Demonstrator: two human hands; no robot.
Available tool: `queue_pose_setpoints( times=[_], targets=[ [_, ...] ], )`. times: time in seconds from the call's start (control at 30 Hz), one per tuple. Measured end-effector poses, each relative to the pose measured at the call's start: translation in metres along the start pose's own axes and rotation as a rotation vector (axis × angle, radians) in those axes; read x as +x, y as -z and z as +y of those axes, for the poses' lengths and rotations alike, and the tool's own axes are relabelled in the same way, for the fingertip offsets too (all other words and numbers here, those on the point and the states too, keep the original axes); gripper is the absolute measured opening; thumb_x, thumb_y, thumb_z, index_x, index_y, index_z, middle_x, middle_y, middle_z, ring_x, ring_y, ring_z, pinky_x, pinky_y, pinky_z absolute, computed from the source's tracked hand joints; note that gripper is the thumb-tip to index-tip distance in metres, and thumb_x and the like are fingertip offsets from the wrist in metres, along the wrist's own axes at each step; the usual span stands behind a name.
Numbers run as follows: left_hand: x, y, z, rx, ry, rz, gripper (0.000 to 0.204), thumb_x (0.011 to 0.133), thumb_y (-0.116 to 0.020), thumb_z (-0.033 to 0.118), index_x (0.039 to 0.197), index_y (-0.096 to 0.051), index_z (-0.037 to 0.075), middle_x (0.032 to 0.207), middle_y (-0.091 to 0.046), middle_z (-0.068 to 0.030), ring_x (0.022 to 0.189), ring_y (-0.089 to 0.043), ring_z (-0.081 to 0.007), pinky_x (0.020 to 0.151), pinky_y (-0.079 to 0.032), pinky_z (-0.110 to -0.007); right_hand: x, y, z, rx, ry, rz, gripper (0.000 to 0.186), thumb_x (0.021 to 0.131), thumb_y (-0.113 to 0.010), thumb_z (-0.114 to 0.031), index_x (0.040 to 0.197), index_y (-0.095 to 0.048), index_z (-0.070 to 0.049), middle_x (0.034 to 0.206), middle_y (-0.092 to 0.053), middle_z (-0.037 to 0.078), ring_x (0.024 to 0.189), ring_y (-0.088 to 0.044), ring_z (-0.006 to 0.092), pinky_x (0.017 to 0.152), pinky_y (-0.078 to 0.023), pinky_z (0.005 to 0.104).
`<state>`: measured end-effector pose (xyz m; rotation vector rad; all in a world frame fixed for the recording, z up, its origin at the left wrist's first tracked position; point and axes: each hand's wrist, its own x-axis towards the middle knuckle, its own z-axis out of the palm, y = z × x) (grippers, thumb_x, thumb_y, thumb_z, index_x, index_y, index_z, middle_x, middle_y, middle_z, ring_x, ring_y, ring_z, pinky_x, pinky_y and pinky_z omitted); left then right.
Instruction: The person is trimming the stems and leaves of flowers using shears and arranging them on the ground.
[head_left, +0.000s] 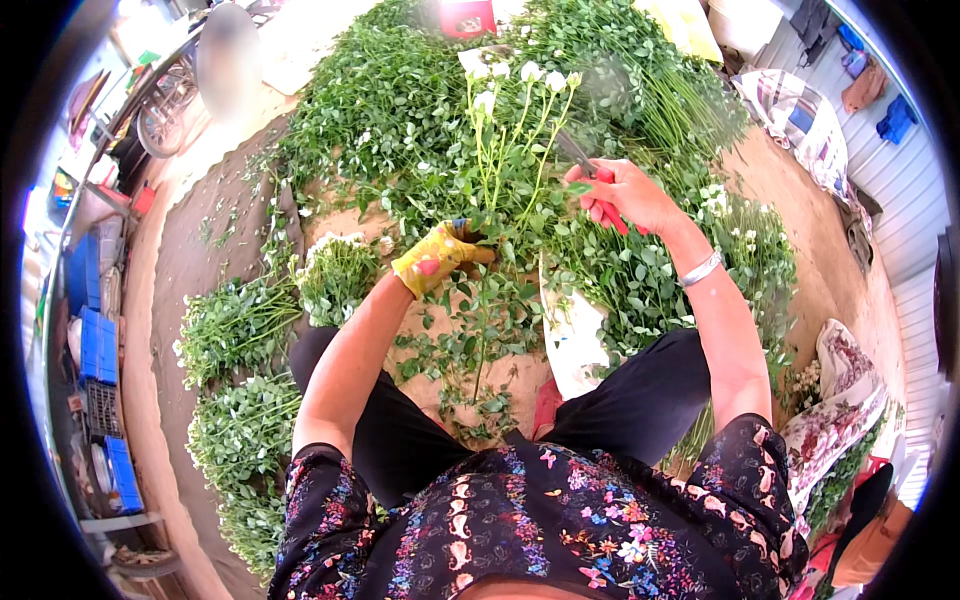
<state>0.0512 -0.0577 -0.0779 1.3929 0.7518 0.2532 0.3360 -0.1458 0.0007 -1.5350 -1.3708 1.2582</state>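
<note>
My left hand (440, 262), in a yellow work glove with a pinkish-red patch, is closed around the lower stems of a bunch of white roses (530, 73). The blooms stand upright and point away from me; leafy stem ends (485, 320) hang below the glove. Bare and to the right of the bunch, my right hand (635, 197) grips red-handled shears (576, 153). Their dark blades point up and left, close to the rightmost rose stem. Whether the blades touch that stem I cannot tell.
Cut leafy stems (370, 100) cover the ground ahead and to the right. Several bundles (240, 420) lie on a dark cloth (185, 260) at left. Blue crates (98, 345) line the left edge. A red box (467, 18) sits far ahead; floral cloth (840, 415) lies at right.
</note>
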Motion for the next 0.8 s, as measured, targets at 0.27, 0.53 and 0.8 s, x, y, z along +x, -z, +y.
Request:
queue_pose_setpoints(
  times=[0.27,0.53,0.8],
  targets=[
    [0.001,-0.002,0.003,0.067,0.019,-0.006,0.027,0.078,-0.068,0.006,0.105,-0.065,0.006,0.083,-0.067,-0.0034,0.061,-0.056,-0.0087,0.053,-0.046,-0.024,0.001,0.003,0.001,-0.053,0.009,0.007,0.022,0.092,-0.055,-0.018,0.109,-0.057,-0.004,0.073,-0.057,0.002,0.057,-0.056,0.0072,0.048,-0.046,0.0215],
    [-0.003,0.01,0.005,-0.252,-0.18,0.096,0.024,0.079,-0.069,0.007,0.102,-0.063,0.003,0.092,-0.067,-0.004,0.073,-0.062,-0.0116,0.053,-0.047,-0.025,0.004,-0.005,0.001,0.027,-0.006,0.157,0.014,0.091,-0.057,-0.018,0.096,-0.056,-0.005,0.064,-0.053,-0.002,0.047,-0.046,0.0047,0.04,-0.036,0.0203],
    [-0.034,0.107,0.006,-0.465,-0.306,0.705,0.041,0.08,-0.07,0.011,0.116,-0.053,0.001,0.084,-0.067,-0.0072,0.06,-0.058,-0.012,0.056,-0.048,-0.023,0.011,0.002,0.047,-0.052,-0.065,0.069,0.031,0.091,-0.058,-0.019,0.12,-0.055,-0.006,0.065,-0.054,0.002,0.046,-0.05,0.0083,0.04,-0.038,0.0219]
  ],
)
